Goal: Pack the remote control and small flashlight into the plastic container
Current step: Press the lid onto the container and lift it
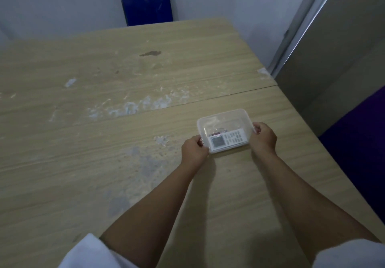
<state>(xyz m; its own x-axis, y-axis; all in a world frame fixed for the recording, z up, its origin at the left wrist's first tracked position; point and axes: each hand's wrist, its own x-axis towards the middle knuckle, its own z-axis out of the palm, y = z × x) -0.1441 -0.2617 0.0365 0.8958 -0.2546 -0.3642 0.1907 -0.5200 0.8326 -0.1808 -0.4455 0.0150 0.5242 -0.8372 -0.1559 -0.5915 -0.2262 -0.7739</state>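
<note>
A clear rectangular plastic container rests on the wooden table, right of centre. Inside it lies a white remote control with a grey screen and rows of buttons, along the near side. Behind the remote a small dark object with a red part shows, likely the flashlight, though it is blurred. My left hand grips the container's near left corner. My right hand grips its right end. Whether a lid covers the container I cannot tell.
The worn wooden table has white scuffs and a dark stain near the far middle. A blue chair back stands beyond the far edge. A grey partition and a purple seat lie past the table's right edge.
</note>
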